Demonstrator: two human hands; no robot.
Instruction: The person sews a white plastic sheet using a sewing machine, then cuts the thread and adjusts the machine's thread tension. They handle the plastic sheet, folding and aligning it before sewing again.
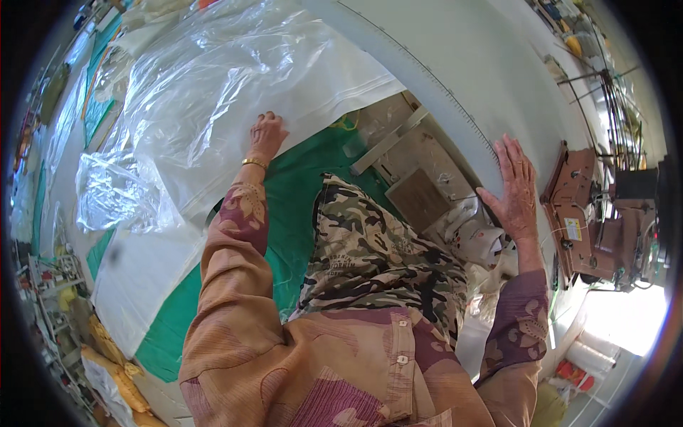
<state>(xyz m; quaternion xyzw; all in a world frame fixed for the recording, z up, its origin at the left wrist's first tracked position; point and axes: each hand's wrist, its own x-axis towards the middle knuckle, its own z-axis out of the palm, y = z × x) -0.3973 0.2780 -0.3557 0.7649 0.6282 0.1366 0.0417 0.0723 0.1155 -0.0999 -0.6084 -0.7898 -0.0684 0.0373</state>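
A large sheet of clear and whitish plastic (pixel 192 107) spreads over the left side, crinkled and shiny. On it, a little in from its near edge, lies my left hand (pixel 267 136), its fingers curled in and closed on the plastic. To the right, my right hand (pixel 514 183) rests flat with its fingers stretched out along the edge of a pale table (pixel 491 78). Beside its fingertips runs a ruler scale (pixel 434 78) marked along that edge. My right hand holds nothing.
Green cloth (pixel 292 192) hangs below the plastic. Under the table edge is an open drawer-like tray (pixel 420 160) with a brown board and a whitish bundle. A brown sewing machine (pixel 590 228) stands at the right. Camouflage fabric (pixel 377 249) covers my lap.
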